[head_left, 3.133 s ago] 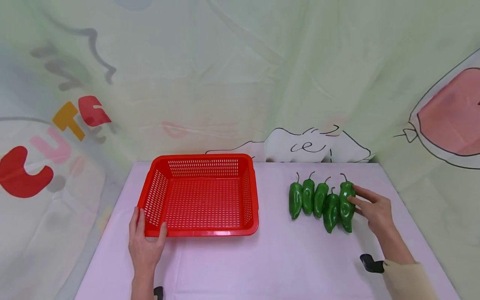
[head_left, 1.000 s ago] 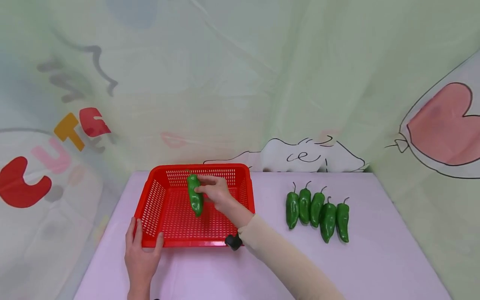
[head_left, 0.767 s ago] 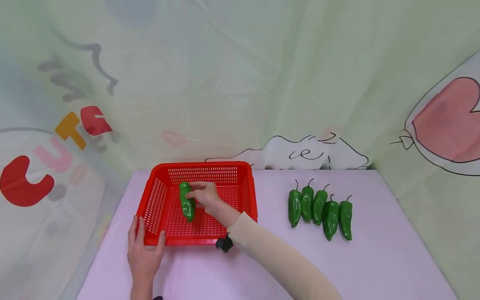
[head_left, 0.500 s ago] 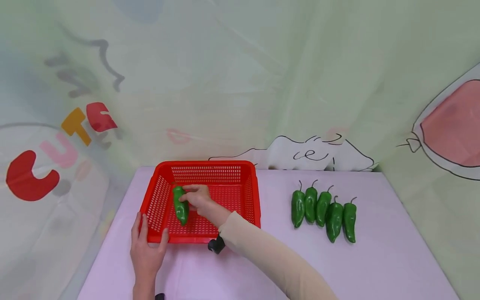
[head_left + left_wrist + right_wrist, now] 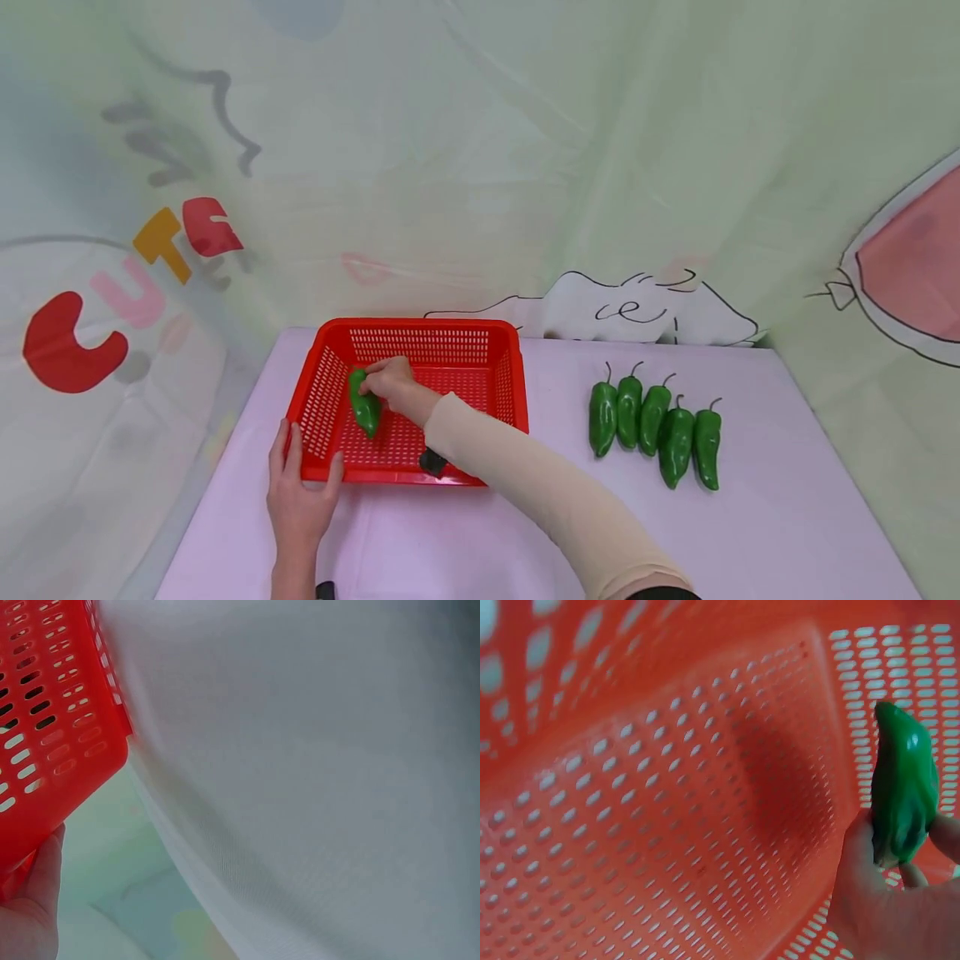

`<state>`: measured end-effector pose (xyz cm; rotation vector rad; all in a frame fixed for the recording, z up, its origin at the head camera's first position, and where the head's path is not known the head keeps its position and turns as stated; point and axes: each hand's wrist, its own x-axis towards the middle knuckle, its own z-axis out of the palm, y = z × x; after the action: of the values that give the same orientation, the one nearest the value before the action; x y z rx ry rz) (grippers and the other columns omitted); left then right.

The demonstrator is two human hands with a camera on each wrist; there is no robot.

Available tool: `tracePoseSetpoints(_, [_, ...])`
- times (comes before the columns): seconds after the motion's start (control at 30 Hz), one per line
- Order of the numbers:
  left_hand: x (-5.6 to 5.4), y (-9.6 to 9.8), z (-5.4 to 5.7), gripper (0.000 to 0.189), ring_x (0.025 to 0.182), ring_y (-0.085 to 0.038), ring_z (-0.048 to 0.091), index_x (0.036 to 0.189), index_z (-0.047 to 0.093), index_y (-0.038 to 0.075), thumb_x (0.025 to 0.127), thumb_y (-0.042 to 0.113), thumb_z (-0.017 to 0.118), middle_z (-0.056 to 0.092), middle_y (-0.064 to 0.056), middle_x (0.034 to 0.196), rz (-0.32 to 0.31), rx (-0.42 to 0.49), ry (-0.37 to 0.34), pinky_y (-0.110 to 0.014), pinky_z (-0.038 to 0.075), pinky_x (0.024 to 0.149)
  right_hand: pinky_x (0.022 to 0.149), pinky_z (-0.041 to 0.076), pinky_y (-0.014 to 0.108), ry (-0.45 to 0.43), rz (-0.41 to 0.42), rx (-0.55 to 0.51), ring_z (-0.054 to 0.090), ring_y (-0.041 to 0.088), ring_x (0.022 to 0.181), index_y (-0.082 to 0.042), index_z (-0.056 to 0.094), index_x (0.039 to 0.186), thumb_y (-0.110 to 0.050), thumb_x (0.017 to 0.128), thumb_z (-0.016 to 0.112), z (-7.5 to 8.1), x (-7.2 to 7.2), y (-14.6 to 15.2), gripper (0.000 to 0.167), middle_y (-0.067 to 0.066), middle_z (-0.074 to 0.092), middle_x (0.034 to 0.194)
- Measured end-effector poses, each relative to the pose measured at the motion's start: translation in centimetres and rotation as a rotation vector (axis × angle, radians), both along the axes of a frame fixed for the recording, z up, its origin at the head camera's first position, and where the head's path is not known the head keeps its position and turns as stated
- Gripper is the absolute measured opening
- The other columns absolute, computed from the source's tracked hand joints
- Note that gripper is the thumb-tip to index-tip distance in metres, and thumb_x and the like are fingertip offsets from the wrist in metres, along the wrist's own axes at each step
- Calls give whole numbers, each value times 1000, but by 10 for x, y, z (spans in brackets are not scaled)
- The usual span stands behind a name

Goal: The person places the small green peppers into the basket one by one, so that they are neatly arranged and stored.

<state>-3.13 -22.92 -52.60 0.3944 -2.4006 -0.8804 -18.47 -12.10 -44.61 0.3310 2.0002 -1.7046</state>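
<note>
A glossy green chili pepper [image 5: 365,417] is pinched between the thumb and fingers of my right hand [image 5: 393,383], inside the left part of a red plastic basket [image 5: 420,323]. In the right wrist view the pepper [image 5: 907,780] points tip-up in the picture, its stem end among the fingers, above the perforated basket floor [image 5: 667,795]. My left hand [image 5: 300,504] holds the basket's front left corner, thumb on the front rim and fingers along the left side. The left wrist view shows part of that hand [image 5: 34,900] at the basket's edge [image 5: 67,780].
Several more green peppers [image 5: 677,446] lie in a row on the pinkish-white table [image 5: 555,408] right of the basket, stems toward the back. A printed cloth [image 5: 480,208] rises behind the table and along both sides.
My right hand has picked the rightmost pepper from the row, carried it left over the basket and lowered it toward the basket floor. My left hand keeps its place on the corner.
</note>
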Motion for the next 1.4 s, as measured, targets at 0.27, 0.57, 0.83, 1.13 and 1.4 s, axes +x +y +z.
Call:
tracePoseSetpoints(0.27, [0,2,2,79,138,-35,37,148,41,-1,81,21,77,34,-13,156,-9,-3,15,-61,47,94,75,61,45,-4,17,35,68,32,99,3,68,113,9,78,74,-15,-6,-5,36,15,65,103])
tracePoseSetpoints(0.57, [6,1,1,83,139,-34,37,148,41,0,78,22,79,34,-12,156,9,-10,9,-61,48,94,71,61,43,39,36,113,66,27,92,1,70,105,9,73,78,-27,1,-19,34,12,63,99])
tracePoseSetpoints(0.83, [3,3,3,81,138,-35,38,147,43,-1,78,22,79,35,-13,155,-5,-32,29,-59,48,94,67,58,29,268,132,312,62,19,76,-5,66,87,2,73,78,-42,4,-22,19,6,63,84])
tracePoseSetpoints(1.13, [-1,3,4,80,138,-35,38,147,43,-1,79,24,78,35,-14,155,-9,-36,33,-59,49,93,52,56,27,300,172,259,61,18,60,-1,64,90,4,76,75,-51,-4,-18,18,9,62,77])
tracePoseSetpoints(1.4, [-2,-2,-2,80,138,-35,38,147,43,-1,79,24,78,35,-13,156,4,-32,24,-59,49,94,47,53,25,267,190,252,60,16,56,-3,66,85,3,74,76,-48,-7,-18,16,6,61,74])
